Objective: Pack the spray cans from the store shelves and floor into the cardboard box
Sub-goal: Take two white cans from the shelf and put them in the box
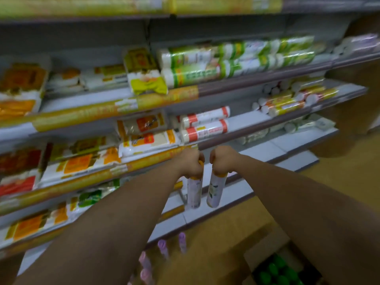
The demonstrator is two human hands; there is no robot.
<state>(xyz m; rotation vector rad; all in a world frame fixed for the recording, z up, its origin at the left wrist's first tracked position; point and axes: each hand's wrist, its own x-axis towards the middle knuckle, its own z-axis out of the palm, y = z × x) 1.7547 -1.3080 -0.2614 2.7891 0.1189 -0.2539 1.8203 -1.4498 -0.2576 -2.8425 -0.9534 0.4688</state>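
Note:
My left hand (190, 162) grips the yellow top of a pale lilac spray can (194, 193), held upright in front of a low shelf. Close beside it, my right hand (223, 160) grips the top of a second, similar can (216, 191) with a flower print. Both cans hang from my fists side by side, a small gap between them. On the floor below stand several spray cans with purple and pink caps (163, 246). An open cardboard box (259, 256) sits at the lower right, with green-capped cans (275, 268) inside. The picture is blurred.
Store shelves (246, 122) run across the view, stacked with packets in orange and white wrap (78, 163) on the left and plastic-wrapped rolls (205, 126) on the right. The shelf edges jut out toward me. Tan floor (339, 182) shows at the right.

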